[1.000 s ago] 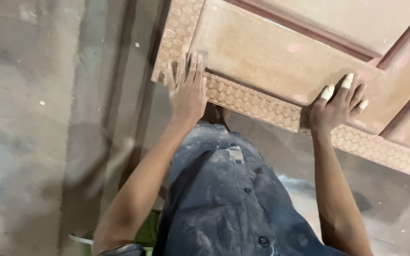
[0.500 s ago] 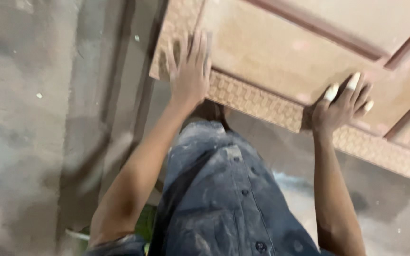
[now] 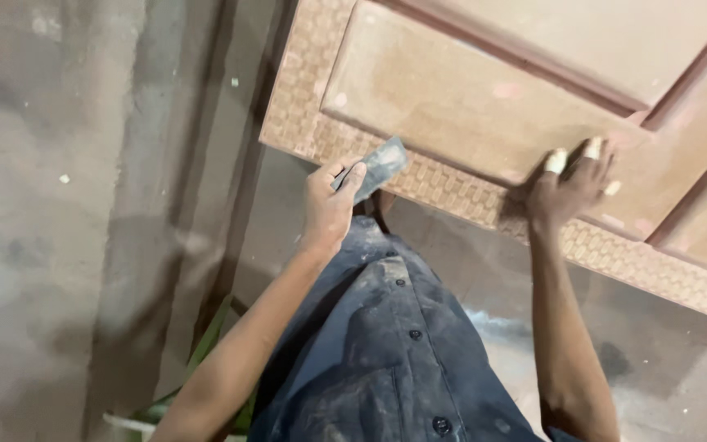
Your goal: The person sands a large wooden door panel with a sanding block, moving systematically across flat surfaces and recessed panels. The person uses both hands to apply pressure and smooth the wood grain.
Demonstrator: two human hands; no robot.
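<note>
A carved wooden door panel point(image 3: 468, 106) with a woven-pattern border lies flat in front of me, its near edge running from upper left to lower right. My left hand point(image 3: 329, 209) holds a small grey piece of sandpaper point(image 3: 374, 166) at the panel's near border, close to its corner. My right hand point(image 3: 566, 184) rests on the recessed panel near the border, blurred, with pale tape on a few fingertips and nothing in it that I can make out.
A dusty concrete floor point(image 3: 67, 245) spreads to the left and below the panel. My dark, dust-covered buttoned shirt point(image 3: 386, 352) fills the lower middle. Something green point(image 3: 214, 344) lies on the floor by my left arm.
My left hand was flat on the panel's corner with fingers spread; it has pulled back to the edge and now grips a piece of sandpaper. My right hand slid slightly along the panel.
</note>
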